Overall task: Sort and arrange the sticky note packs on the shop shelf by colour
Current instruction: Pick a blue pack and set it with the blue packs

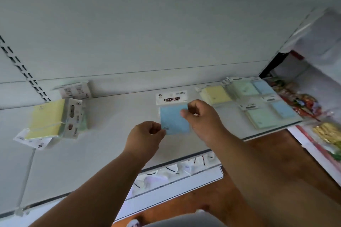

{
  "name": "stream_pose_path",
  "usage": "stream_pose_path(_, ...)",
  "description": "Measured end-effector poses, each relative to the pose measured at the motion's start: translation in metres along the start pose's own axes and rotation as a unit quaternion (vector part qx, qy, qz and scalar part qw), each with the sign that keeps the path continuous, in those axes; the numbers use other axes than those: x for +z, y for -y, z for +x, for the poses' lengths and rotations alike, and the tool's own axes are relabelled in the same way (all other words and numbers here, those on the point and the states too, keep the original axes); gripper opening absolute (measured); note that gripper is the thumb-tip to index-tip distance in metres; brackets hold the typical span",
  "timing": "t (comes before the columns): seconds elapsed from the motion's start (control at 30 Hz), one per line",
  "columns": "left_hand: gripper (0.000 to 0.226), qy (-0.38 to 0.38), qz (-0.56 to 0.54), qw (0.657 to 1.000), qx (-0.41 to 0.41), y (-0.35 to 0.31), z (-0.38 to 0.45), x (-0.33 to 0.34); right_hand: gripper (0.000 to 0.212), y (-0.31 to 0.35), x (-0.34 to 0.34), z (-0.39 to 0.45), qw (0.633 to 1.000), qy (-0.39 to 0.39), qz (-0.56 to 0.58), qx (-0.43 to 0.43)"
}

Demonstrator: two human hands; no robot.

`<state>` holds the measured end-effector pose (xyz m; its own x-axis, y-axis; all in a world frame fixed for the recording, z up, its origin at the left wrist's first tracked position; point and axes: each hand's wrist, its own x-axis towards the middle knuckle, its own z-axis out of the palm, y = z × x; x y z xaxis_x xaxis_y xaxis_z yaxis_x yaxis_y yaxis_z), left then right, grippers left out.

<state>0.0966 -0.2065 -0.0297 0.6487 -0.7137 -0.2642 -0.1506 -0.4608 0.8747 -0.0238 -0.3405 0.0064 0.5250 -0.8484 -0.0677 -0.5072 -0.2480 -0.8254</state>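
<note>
The left hand (pixel 145 137) and right hand (pixel 200 119) both pinched one blue sticky note pack (pixel 173 116) with a white "STICKY NOTE" top, mid-shelf (pixel 110 116), between yellow packs (pixel 47 118) left and six packs (pixel 252 101) right.

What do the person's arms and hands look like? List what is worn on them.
Nothing is worn that shows. The left hand and right hand are bare: no gloves, and no rings or watch visible. Both forearms are bare up to the frame's lower edge, with no sleeve or cuff in view.
</note>
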Motion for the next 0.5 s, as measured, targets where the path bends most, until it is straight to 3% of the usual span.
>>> stream_pose_path(0.3, 0.006, 0.093, 0.092, 0.986, 0.103, -0.097, 0.01, 0.162, 0.015, -0.091, -0.173, 0.002, 0.99, -0.123, -0.046, 0.045)
stream_pose_path(0.5, 0.009, 0.147, 0.17, 0.97, 0.091, -0.17, 0.027, 0.297, 0.019, -0.176, -0.294, 0.053, 0.989, -0.086, -0.052, 0.107)
